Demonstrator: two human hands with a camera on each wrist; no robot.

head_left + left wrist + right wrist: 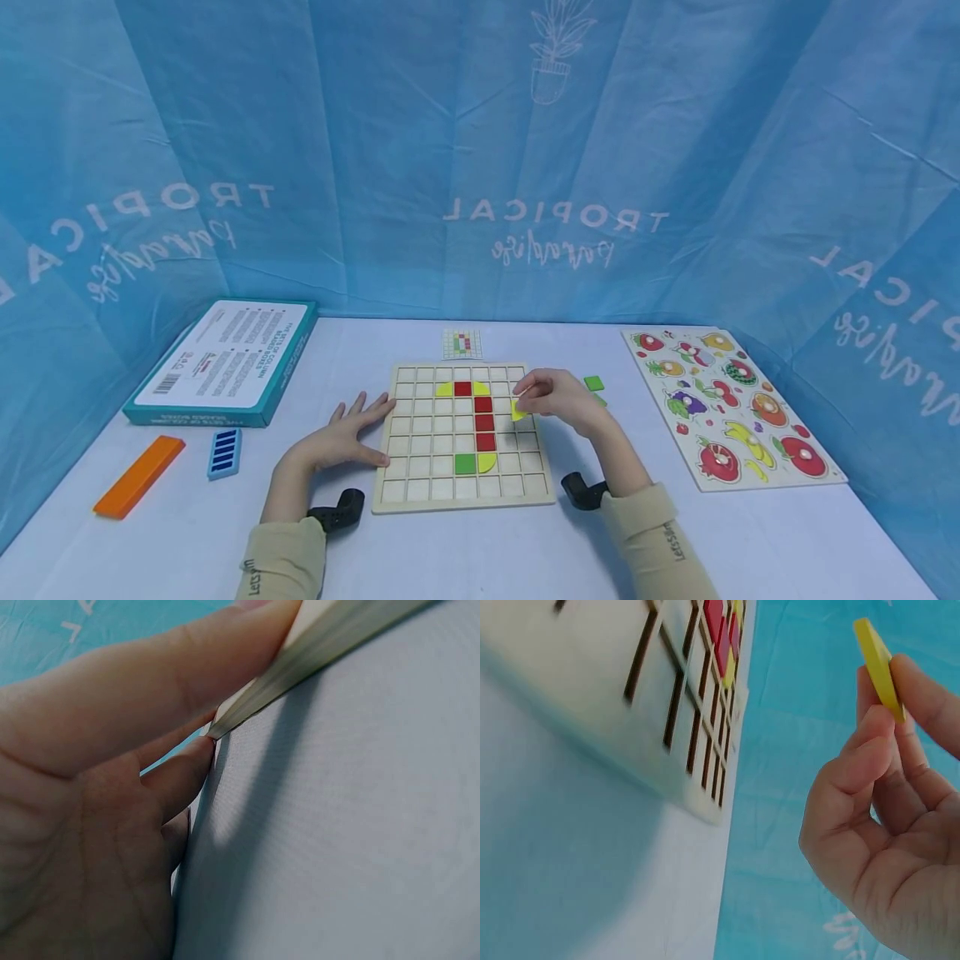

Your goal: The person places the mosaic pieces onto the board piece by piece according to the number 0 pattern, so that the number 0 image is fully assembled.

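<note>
My right hand, fingers pinching a yellow piece tilted over the grid board, lies right of the red tiles; left hand, fingers spread, touches the board's left edge.

Teal box, orange bar and blue slotted piece at left, fruit board at right, blue printed backdrop

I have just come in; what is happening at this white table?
A person pinches a yellow piece in the right hand, over the right side of a wooden grid board. The left hand touches the board's left edge. Four red squares, one green square and three yellow shapes lie in the grid. A small pattern card lies behind it.
</note>
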